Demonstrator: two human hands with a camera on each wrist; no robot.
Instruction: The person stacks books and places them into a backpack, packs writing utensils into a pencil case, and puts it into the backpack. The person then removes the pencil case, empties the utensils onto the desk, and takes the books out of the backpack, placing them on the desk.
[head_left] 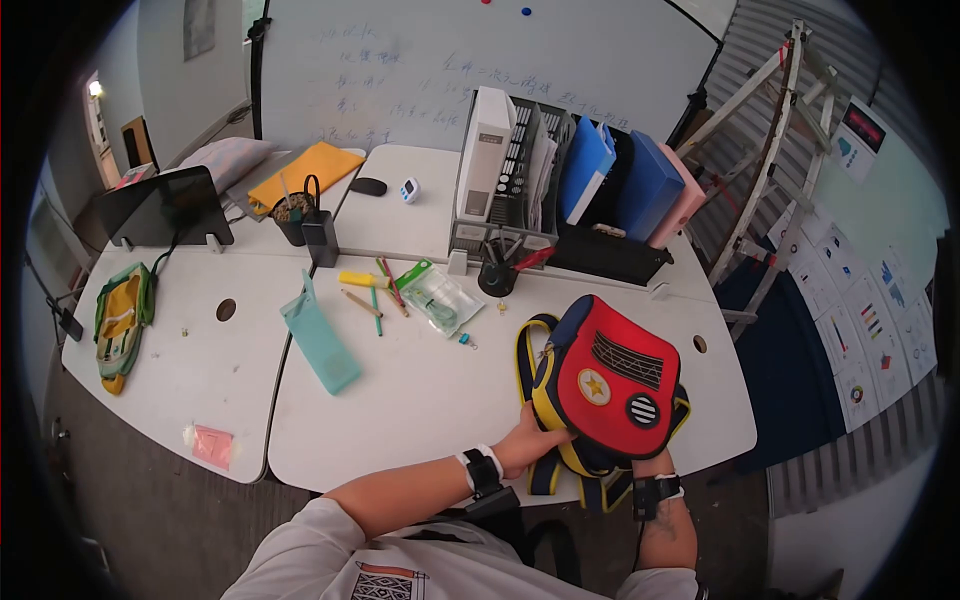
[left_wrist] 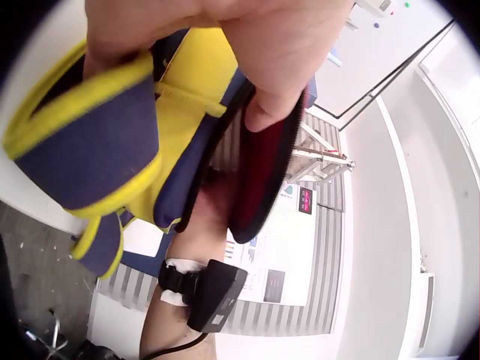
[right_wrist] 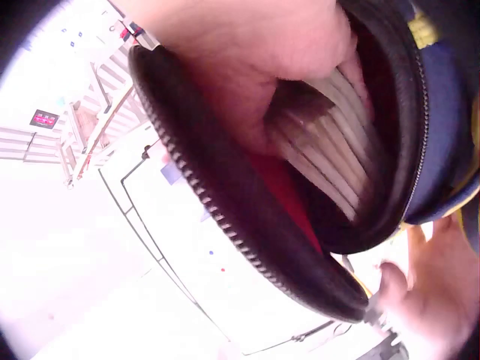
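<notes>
Presently the backpack [head_left: 610, 385] stands unzipped at lower right of the bench [head_left: 420, 400], left hand [head_left: 528, 443] fingers gripping its edge, right hand [right_wrist: 255, 52] fingers inside among white sheets [right_wrist: 330, 157], grasp indeterminate.

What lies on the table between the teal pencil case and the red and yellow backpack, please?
In the head view, bare white tabletop separates the teal pencil case from the red and yellow backpack; a small clip lies just beyond that stretch.
</notes>
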